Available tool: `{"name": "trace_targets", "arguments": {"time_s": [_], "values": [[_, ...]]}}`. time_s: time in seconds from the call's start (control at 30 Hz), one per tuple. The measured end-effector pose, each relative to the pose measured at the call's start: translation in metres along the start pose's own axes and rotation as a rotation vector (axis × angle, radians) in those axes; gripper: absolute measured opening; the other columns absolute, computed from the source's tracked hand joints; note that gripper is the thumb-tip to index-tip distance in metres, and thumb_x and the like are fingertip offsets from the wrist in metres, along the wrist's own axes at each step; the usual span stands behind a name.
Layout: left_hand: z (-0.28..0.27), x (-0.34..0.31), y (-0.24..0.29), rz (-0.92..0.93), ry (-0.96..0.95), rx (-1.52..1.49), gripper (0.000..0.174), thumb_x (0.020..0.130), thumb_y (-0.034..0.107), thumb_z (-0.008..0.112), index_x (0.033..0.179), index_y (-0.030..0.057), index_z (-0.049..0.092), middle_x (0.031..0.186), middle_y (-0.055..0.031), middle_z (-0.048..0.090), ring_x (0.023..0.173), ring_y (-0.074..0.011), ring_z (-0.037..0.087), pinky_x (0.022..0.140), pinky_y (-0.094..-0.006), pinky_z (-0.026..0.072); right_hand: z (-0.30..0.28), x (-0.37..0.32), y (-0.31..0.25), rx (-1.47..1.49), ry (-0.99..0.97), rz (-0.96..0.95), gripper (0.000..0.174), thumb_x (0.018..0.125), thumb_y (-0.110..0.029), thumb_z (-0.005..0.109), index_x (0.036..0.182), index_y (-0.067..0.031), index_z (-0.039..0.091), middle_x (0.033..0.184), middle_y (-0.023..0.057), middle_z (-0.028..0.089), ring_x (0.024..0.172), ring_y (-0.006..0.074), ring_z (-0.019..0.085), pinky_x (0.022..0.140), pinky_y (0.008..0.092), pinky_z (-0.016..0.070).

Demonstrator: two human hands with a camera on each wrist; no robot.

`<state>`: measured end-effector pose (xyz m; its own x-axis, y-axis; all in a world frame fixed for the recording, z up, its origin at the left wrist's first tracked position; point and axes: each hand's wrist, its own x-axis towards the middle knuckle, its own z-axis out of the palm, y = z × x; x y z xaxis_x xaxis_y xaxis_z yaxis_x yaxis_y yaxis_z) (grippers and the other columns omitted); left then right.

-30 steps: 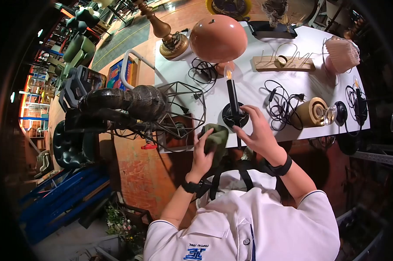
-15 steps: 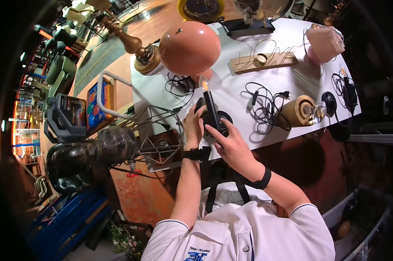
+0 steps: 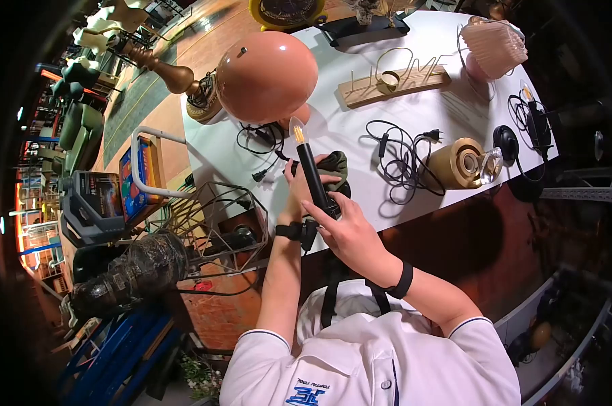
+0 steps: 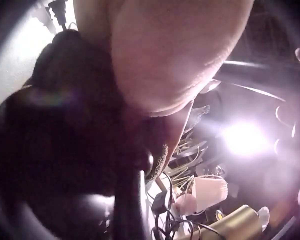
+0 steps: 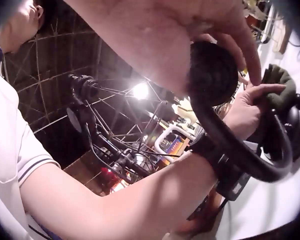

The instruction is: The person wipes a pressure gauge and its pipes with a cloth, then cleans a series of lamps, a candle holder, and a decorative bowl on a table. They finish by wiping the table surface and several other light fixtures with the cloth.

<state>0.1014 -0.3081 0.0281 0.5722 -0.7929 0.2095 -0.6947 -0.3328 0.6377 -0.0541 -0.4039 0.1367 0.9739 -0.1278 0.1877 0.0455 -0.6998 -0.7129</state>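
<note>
A black candle-style lamp [image 3: 311, 174] with a clear bulb [image 3: 297, 130] leans toward the upper left in the head view. My right hand [image 3: 355, 233] grips the lower end of its tube between thumb and fingers. In the right wrist view a curved black arm [image 5: 245, 162] runs from the tube's round cup [image 5: 212, 72] toward the lamp's base. Behind the tube, my left hand [image 3: 298, 193] holds a dark green cloth [image 3: 334, 166] against the base, which is mostly hidden. The left wrist view is dark, with the left hand [image 4: 165, 55] across its top.
On the white table [image 3: 414, 210] are a pink dome lamp [image 3: 265, 78], a wire HOME sign [image 3: 394, 84], coiled black cable [image 3: 397, 159], a gold cylinder lamp [image 3: 458, 166] and a pleated pink lamp [image 3: 492, 51]. A wire-cage lamp [image 3: 231, 223] stands by my left forearm.
The lamp has gone from upright to tilted, with the right hand now on its lower tube. The left hand has carried the cloth from the table's front edge to behind the tube.
</note>
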Motion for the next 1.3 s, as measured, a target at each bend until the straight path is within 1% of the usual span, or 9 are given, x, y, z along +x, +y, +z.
{"name": "trace_targets", "arguments": {"time_s": [0.53, 0.63, 0.73, 0.77, 0.87, 0.93, 1.0, 1.13, 1.3], "values": [[-0.001, -0.06, 0.009, -0.26, 0.191, 0.462, 0.033, 0.077, 0.029, 0.063, 0.109, 0.0274, 0.071, 0.127, -0.0044, 0.053, 0.122, -0.0214, 0.041, 0.102, -0.0468, 0.0187, -0.003, -0.002, 0.003, 0.035, 0.019, -0.08, 0.068, 0.073, 0.002, 0.064, 0.136, -0.0201, 0.047, 0.113, 0.0255, 0.046, 0.099, 0.0382, 0.05, 0.085, 0.0407, 0.0478], [0.007, -0.074, 0.016, -0.338, 0.205, 0.397, 0.034, 0.075, 0.006, 0.059, 0.103, 0.0204, 0.072, 0.13, -0.0071, 0.047, 0.122, -0.0279, 0.04, 0.104, -0.0485, 0.0205, -0.001, -0.003, 0.004, 0.052, 0.02, -0.072, 0.067, 0.074, 0.002, 0.064, 0.135, -0.0206, 0.047, 0.114, 0.0255, 0.046, 0.1, 0.0386, 0.05, 0.085, 0.0408, 0.048], [0.006, -0.081, 0.021, -0.396, 0.219, 0.354, 0.037, 0.076, 0.004, 0.057, 0.107, 0.0187, 0.071, 0.129, -0.0086, 0.047, 0.119, -0.0306, 0.04, 0.104, -0.0443, 0.0262, 0.001, -0.002, 0.004, 0.054, 0.035, -0.075, 0.067, 0.072, 0.002, 0.064, 0.133, -0.0205, 0.049, 0.115, 0.0248, 0.046, 0.101, 0.0387, 0.05, 0.084, 0.0405, 0.0488], [0.009, -0.088, 0.017, -0.389, 0.222, 0.362, 0.023, 0.083, 0.016, 0.058, 0.101, 0.0094, 0.07, 0.129, -0.0028, 0.05, 0.123, -0.0226, 0.04, 0.103, -0.0469, 0.0182, 0.001, -0.002, 0.004, 0.041, 0.025, -0.066, 0.068, 0.072, 0.003, 0.064, 0.133, -0.0209, 0.049, 0.116, 0.0246, 0.045, 0.102, 0.0386, 0.05, 0.083, 0.0402, 0.0491], [0.008, -0.099, 0.025, -0.355, 0.242, 0.344, 0.021, 0.08, 0.012, 0.058, 0.097, 0.0088, 0.07, 0.129, -0.0033, 0.049, 0.123, -0.0237, 0.041, 0.102, -0.0475, 0.0187, 0.002, -0.004, 0.005, 0.028, 0.007, -0.066, 0.069, 0.07, 0.003, 0.064, 0.133, -0.0219, 0.049, 0.118, 0.0242, 0.044, 0.103, 0.0382, 0.049, 0.083, 0.0395, 0.0496], [0.003, -0.107, 0.031, -0.333, 0.234, 0.357, 0.023, 0.077, 0.007, 0.058, 0.095, 0.0107, 0.071, 0.129, -0.0038, 0.049, 0.122, -0.0243, 0.041, 0.101, -0.0478, 0.0207, 0.002, -0.005, 0.005, 0.024, 0.004, -0.071, 0.07, 0.07, 0.003, 0.064, 0.134, -0.0225, 0.049, 0.119, 0.024, 0.044, 0.104, 0.038, 0.049, 0.083, 0.0391, 0.0498], [0.001, -0.116, 0.041, -0.332, 0.122, 0.398, 0.041, 0.076, 0.001, 0.051, 0.11, 0.0139, 0.069, 0.124, -0.0101, 0.047, 0.115, -0.0315, 0.041, 0.099, -0.041, 0.0345, 0.001, -0.006, 0.006, 0.018, 0.001, -0.081, 0.071, 0.07, 0.003, 0.064, 0.134, -0.0236, 0.048, 0.12, 0.0236, 0.043, 0.104, 0.0378, 0.049, 0.083, 0.0387, 0.0499], [0.005, -0.128, 0.05, -0.364, 0.119, 0.465, 0.037, 0.072, -0.003, 0.058, 0.101, 0.0155, 0.072, 0.122, -0.0071, 0.049, 0.115, -0.0301, 0.043, 0.096, -0.0414, 0.0365, 0.004, -0.006, 0.007, 0.013, 0.006, -0.093, 0.072, 0.07, 0.003, 0.064, 0.135, -0.024, 0.048, 0.121, 0.0235, 0.043, 0.104, 0.0374, 0.049, 0.083, 0.0384, 0.05], [0.002, -0.138, 0.05, -0.316, 0.245, 0.435, 0.056, 0.075, -0.002, 0.059, 0.12, 0.0311, 0.06, 0.118, -0.0106, 0.052, 0.106, -0.0325, 0.05, 0.089, -0.0444, 0.0368, 0.004, -0.005, 0.006, 0.0, 0.04, -0.079, 0.068, 0.073, 0.0, 0.065, 0.134, -0.0259, 0.05, 0.118, 0.0223, 0.046, 0.101, 0.0374, 0.051, 0.082, 0.0388, 0.0505]]}}
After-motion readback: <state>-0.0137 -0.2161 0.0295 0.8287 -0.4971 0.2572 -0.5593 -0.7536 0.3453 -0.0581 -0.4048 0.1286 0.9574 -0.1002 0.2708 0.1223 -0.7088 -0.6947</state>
